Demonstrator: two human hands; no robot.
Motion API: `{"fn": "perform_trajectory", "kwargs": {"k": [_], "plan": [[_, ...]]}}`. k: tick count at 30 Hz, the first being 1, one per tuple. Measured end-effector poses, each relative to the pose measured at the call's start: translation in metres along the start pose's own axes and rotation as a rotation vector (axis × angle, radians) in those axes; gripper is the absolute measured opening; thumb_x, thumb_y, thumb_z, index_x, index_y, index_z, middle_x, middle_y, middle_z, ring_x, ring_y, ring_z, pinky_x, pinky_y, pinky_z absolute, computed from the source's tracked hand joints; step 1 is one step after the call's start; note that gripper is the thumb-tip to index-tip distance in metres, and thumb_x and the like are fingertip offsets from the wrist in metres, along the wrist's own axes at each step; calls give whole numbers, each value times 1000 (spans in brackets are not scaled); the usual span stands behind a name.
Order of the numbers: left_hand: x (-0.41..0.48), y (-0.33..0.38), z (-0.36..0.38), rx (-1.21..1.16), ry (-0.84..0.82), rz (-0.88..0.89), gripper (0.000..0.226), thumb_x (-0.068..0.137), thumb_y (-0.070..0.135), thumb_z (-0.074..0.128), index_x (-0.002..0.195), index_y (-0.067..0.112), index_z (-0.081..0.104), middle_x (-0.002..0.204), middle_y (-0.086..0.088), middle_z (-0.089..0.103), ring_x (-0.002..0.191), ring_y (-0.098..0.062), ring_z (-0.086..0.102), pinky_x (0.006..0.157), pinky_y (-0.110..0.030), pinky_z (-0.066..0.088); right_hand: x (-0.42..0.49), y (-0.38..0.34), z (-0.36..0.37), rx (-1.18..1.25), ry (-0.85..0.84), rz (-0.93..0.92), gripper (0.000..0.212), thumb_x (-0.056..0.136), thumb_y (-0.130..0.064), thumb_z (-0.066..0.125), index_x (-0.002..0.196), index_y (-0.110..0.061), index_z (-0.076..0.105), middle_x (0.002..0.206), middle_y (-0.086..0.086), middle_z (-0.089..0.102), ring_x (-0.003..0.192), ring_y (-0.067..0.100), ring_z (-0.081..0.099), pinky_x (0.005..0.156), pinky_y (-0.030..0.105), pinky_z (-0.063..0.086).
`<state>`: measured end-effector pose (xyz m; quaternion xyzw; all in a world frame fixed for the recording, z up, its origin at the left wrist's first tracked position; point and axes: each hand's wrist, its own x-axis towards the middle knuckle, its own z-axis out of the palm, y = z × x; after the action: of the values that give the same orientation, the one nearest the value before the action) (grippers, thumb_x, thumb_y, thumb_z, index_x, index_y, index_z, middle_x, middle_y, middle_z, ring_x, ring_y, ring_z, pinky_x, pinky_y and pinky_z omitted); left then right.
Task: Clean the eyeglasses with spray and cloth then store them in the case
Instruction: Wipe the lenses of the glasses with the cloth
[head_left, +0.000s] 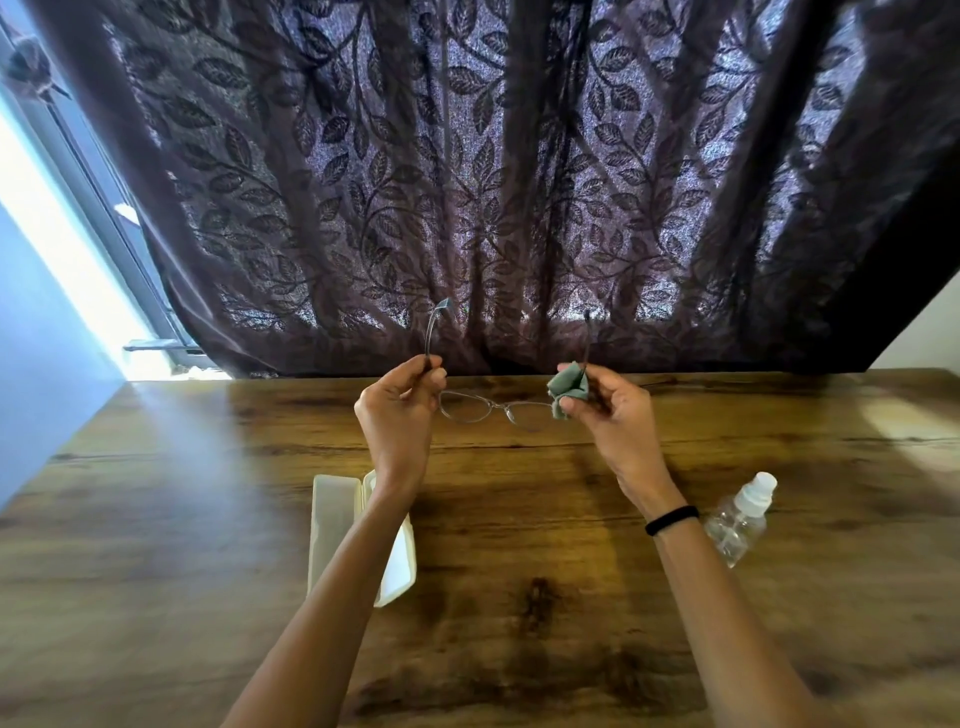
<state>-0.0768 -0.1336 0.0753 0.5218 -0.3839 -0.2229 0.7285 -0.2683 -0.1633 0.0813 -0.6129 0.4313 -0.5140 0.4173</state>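
Two hands (400, 410) (608, 410) — eyeglasses (493, 408) between.

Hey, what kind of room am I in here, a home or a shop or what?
Most likely a room in a home, at a wooden table set against a window. A dark curtain with a leaf pattern hangs right behind the table, and daylight comes through the window frame at the left.

Across the upper frame hangs a dark purple-brown curtain (493, 182) patterned with black leaves and vines. The table (519, 597) is warm brown wood grain with darker knots. At centre, the eyeglasses (493, 408) are clear with a thin pale frame, the cloth (567, 387) grey-green. Lower left lies a cream-white case (332, 525); at right, a clear spray bottle (740, 519) with a white cap and a black wristband (671, 519).
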Motion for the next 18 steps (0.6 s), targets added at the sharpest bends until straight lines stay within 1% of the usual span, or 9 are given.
{"fn": "perform_trajectory", "kwargs": {"k": [1, 3, 7, 9, 12, 15, 18], "plan": [[0, -1, 0, -3, -9, -12, 15, 80, 1, 67, 93, 9, 70, 77, -7, 70, 72, -19, 66, 68, -31, 57, 0, 0, 0, 2, 10, 0, 36, 77, 7, 64, 110, -8, 60, 106, 8, 67, 97, 13, 63, 90, 27, 51], [0, -1, 0, 2, -26, -15, 15, 81, 1, 67, 93, 10, 70, 75, -6, 69, 72, -19, 66, 68, -31, 57, 0, -2, -1, 15, 27, -9, 34, 77, 6, 65, 106, -11, 61, 102, 8, 67, 91, 8, 63, 85, 23, 52], [1, 0, 1, 38, -33, 5, 15, 81, 0, 66, 91, 10, 71, 73, -3, 68, 71, -16, 66, 67, -28, 56, -1, -5, -1, 56, 46, -49, 34, 76, 5, 66, 101, -17, 61, 93, 0, 67, 82, -3, 64, 75, 13, 51], [1, 0, 2, 75, -38, 27, 13, 81, -1, 66, 91, 7, 71, 73, -3, 68, 70, -13, 66, 67, -28, 55, 0, -7, -2, 83, 55, -66, 35, 75, 7, 66, 101, -15, 61, 90, -4, 66, 78, -6, 64, 70, 10, 49], [2, -3, 1, 174, -66, 115, 13, 82, 0, 65, 94, 1, 71, 77, -5, 69, 68, -10, 64, 68, -28, 54, 1, -8, -2, 114, 60, -81, 38, 75, 7, 66, 107, -11, 60, 92, -3, 66, 79, -4, 65, 70, 11, 50], [1, -4, -1, 272, -84, 216, 16, 82, 2, 66, 97, 3, 71, 83, -6, 72, 70, -7, 65, 70, -28, 57, 2, -11, -3, 147, 79, -80, 38, 74, 6, 67, 108, -10, 60, 92, -3, 66, 80, -2, 65, 71, 12, 52], [0, -4, -2, 305, -91, 260, 18, 81, 1, 66, 98, 5, 71, 86, -2, 72, 70, 0, 65, 71, -24, 57, 3, -17, -4, 195, 103, -89, 37, 75, 7, 65, 107, -11, 60, 91, -4, 66, 80, -3, 65, 71, 12, 52]]}}
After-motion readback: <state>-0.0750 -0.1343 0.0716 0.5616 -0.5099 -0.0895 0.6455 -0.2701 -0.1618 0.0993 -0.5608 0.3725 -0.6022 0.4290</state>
